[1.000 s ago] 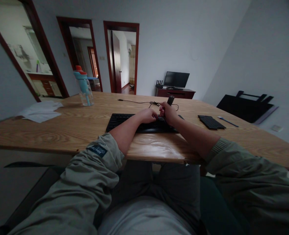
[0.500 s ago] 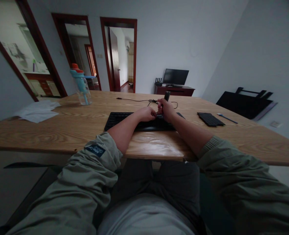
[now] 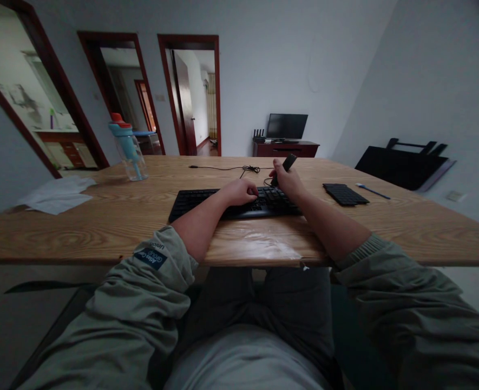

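Note:
A black keyboard [image 3: 194, 201] lies near the front edge of the wooden table. My left hand [image 3: 239, 192] rests over its middle with the fingers curled down at the keys; whatever they hold, if anything, is hidden. My right hand [image 3: 287, 179] is wrapped round a black thick-handled tool [image 3: 290, 161], held tilted just above the keyboard's right part. The tool's working end is too small and dark to make out. To the right, small black keycaps [image 3: 345, 194] appear to lie close together in rows. A blue toothbrush [image 3: 373, 190] is beside them.
A cable [image 3: 250, 169] lies coiled behind the keyboard. At the left stand a clear bottle with a red and blue lid [image 3: 130, 154] and white paper sheets [image 3: 58, 194]. Clear film [image 3: 259, 244] covers the front edge of the wooden table [image 3: 133, 233].
My right hand has moved up and right, away from my left hand, and the black tool has tilted to the right. My left hand stays over the keyboard. The view has shifted slightly.

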`<act>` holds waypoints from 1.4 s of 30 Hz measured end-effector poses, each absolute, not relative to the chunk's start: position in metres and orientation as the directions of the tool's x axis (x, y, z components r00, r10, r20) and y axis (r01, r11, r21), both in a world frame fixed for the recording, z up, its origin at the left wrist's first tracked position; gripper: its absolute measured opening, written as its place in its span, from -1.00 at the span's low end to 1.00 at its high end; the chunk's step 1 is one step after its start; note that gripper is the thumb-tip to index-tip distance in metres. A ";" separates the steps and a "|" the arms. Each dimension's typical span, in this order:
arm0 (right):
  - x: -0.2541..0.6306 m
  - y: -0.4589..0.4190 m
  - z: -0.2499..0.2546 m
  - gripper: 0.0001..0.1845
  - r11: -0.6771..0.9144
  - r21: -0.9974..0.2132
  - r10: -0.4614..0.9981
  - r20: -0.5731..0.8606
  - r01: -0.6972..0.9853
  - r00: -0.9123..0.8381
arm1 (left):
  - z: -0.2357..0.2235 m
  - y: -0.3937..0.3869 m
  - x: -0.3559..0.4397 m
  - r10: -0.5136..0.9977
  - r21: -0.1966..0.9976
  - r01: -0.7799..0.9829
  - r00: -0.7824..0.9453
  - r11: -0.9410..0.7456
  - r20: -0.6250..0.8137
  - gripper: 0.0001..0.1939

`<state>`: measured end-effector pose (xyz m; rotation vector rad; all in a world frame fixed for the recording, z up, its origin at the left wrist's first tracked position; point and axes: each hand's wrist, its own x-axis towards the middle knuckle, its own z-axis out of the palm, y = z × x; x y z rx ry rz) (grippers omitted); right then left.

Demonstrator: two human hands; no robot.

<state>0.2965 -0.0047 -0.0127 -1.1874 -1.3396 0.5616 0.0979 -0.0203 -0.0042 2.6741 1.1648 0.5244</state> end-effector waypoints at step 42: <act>0.296 -0.031 0.010 -0.81 0.429 -0.593 0.896 0.377 0.682 -0.235 | -0.013 -0.016 0.113 0.594 -0.118 0.662 0.725 -0.740 0.347 -0.70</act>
